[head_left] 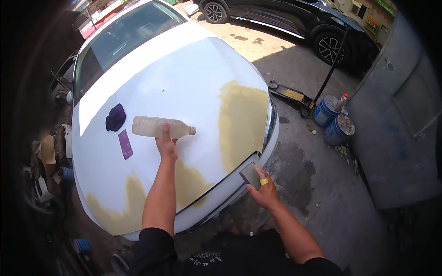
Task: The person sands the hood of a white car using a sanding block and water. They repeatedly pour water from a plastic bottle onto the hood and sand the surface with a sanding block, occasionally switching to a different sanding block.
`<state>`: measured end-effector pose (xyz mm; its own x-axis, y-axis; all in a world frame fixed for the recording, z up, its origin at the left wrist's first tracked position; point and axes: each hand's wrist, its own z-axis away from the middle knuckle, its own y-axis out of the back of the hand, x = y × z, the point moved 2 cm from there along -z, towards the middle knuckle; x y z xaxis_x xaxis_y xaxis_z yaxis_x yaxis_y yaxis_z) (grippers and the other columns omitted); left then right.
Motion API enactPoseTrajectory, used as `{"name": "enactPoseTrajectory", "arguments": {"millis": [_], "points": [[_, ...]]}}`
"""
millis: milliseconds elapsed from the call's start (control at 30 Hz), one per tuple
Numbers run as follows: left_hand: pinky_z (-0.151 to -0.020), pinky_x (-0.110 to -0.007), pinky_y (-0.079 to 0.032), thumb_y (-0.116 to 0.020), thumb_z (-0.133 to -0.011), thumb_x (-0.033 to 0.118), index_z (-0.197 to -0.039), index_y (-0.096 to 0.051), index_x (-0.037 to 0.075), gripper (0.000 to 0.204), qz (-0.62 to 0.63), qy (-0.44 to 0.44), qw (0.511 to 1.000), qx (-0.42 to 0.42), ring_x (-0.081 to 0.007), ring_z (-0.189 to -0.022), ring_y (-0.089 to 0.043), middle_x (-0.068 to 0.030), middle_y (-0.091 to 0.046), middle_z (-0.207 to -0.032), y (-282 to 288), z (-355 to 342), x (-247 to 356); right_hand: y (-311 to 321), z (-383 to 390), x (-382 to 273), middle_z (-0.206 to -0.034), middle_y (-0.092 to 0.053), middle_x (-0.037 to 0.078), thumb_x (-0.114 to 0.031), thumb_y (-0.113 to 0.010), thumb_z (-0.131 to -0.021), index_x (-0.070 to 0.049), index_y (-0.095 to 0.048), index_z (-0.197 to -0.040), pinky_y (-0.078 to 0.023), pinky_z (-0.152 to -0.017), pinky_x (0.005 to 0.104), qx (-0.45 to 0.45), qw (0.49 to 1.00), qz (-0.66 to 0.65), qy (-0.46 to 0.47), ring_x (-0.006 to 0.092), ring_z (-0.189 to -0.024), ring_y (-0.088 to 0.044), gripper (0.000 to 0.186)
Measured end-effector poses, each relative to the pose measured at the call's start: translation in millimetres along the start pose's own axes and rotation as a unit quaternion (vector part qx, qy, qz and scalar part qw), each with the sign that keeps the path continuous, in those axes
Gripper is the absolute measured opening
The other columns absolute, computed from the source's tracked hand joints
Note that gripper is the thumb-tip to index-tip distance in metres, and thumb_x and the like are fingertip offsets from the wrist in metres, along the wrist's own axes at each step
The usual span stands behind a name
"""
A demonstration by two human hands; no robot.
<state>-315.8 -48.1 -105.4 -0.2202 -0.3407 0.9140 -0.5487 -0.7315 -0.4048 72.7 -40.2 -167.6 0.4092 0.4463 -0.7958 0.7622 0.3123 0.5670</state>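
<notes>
My left hand (166,145) grips a frosted plastic bottle (149,126) lying sideways over a white car hood (184,78), which has yellowish patches (241,124) along its front and right. My right hand (263,191), with a yellow band round a finger, holds a flat pale block with a dark purple edge (251,175) at the hood's front edge. On the left of the hood lie a dark purple crumpled cloth (115,117) and a purple rectangular sheet (125,144).
A dark car (285,20) stands behind. At right are a floor jack (290,94), blue buckets (339,131) and a grey panel (396,133). Car parts and scraps (46,161) lie along the left. The concrete ground (299,170) has dark stains.
</notes>
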Motion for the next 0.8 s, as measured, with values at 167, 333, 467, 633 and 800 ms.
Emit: {"name": "enactPoseTrajectory", "arguments": {"millis": [167, 333, 467, 633, 800], "points": [[-0.098, -0.042, -0.049, -0.07, -0.088, 0.053, -0.136, -0.044, 0.009, 0.071, -0.045, -0.035, 0.998, -0.023, -0.0228, -0.118, -0.055, -0.0068, -0.052, -0.129, 7, -31, -26, -54, -54, -29, -0.139, -0.051, 0.022, -0.018, -0.078, -0.078, -0.005, -0.05, -0.138, -0.044, -0.101, 0.0476, 0.039, 0.992, 0.065, 0.097, 0.0417, -0.122, -0.053, 0.067], [-0.101, -0.042, -0.046, -0.068, -0.089, 0.054, -0.137, -0.043, 0.006, 0.073, -0.073, -0.085, 0.994, 0.012, -0.0238, -0.119, -0.053, -0.0081, -0.051, -0.13, 23, -47, -46, -93, -75, -24, -0.146, -0.045, 0.021, -0.017, -0.078, -0.078, -0.005, -0.047, -0.141, -0.041, -0.099, 0.0488, 0.032, 0.989, 0.075, 0.119, 0.0401, -0.124, -0.05, 0.071], [-0.102, -0.042, -0.046, -0.066, -0.09, 0.056, -0.136, -0.042, 0.004, 0.073, -0.088, -0.091, 0.992, 0.011, -0.0238, -0.119, -0.053, -0.0084, -0.051, -0.13, 19, -48, -47, -106, -143, -17, -0.147, -0.042, 0.022, -0.018, -0.077, -0.078, -0.003, -0.045, -0.143, -0.04, -0.097, 0.0493, 0.071, 0.983, 0.102, 0.136, 0.0398, -0.124, -0.049, 0.073], [-0.1, -0.036, -0.044, -0.065, -0.09, 0.057, -0.133, -0.045, 0.0, 0.074, -0.107, -0.105, 0.988, 0.026, -0.0205, -0.116, -0.052, -0.0089, -0.052, -0.126, 8, -50, -40, -112, -261, -21, -0.145, -0.046, 0.021, -0.022, -0.074, -0.083, -0.003, -0.043, -0.143, -0.038, -0.101, 0.0487, 0.085, 0.983, 0.131, 0.098, 0.0375, -0.124, -0.048, 0.071], [-0.098, -0.034, -0.043, -0.064, -0.091, 0.057, -0.129, -0.048, 0.0, 0.071, -0.137, -0.113, 0.984, 0.031, -0.0186, -0.112, -0.052, -0.0079, -0.054, -0.123, 19, -47, -43, -113, -171, -15, -0.144, -0.047, 0.021, -0.021, -0.077, -0.081, -0.003, -0.041, -0.145, -0.041, -0.098, 0.0474, 0.051, 0.981, 0.126, 0.14, 0.0379, -0.124, -0.049, 0.076]]}}
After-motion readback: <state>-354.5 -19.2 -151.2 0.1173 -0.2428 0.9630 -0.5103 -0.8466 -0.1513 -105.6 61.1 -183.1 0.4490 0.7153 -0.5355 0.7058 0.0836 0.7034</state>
